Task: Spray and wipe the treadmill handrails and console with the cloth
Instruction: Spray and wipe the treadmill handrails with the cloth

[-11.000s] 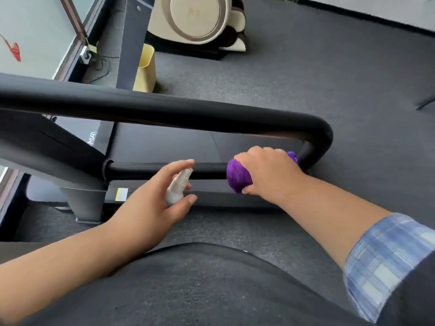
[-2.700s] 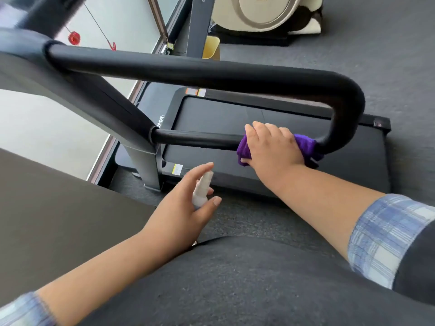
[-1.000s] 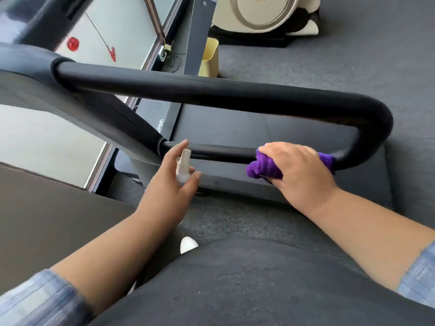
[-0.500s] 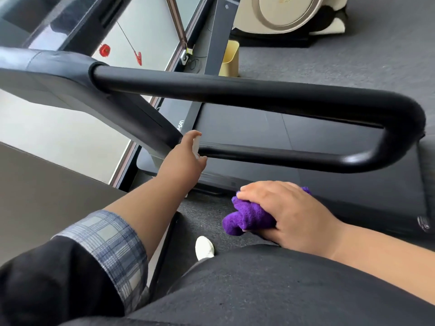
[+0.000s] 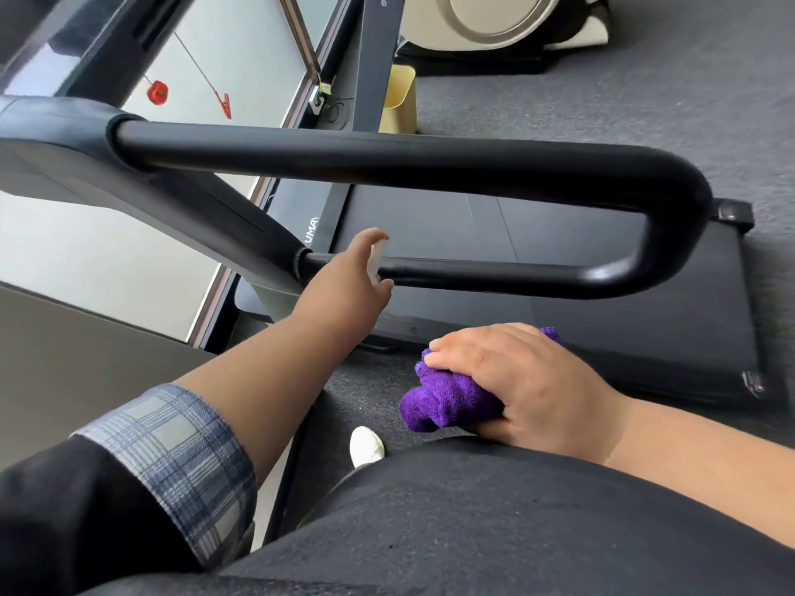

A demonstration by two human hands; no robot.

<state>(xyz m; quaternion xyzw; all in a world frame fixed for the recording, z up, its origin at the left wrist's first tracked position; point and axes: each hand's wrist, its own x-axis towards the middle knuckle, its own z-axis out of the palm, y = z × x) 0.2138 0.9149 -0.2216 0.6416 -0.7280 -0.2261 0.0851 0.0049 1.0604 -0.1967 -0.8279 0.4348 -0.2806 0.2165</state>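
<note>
Far left, grey plastic treadmill console housing (image 5: 47, 135), joined to looped black padded handrail (image 5: 387, 163). Left hand (image 5: 344, 290) curled round small white spray bottle (image 5: 377, 260), index finger on top, bottle just in front of handrail's thinner lower bar near its joint. Below, black treadmill deck (image 5: 559, 311) on grey carpet. Lower middle, white shoe tip (image 5: 365, 445). Right hand (image 5: 525, 380) gripping bunched purple microfibre cloth (image 5: 443, 400), held low, well apart from handrail, above dark-clothed lap.
</note>
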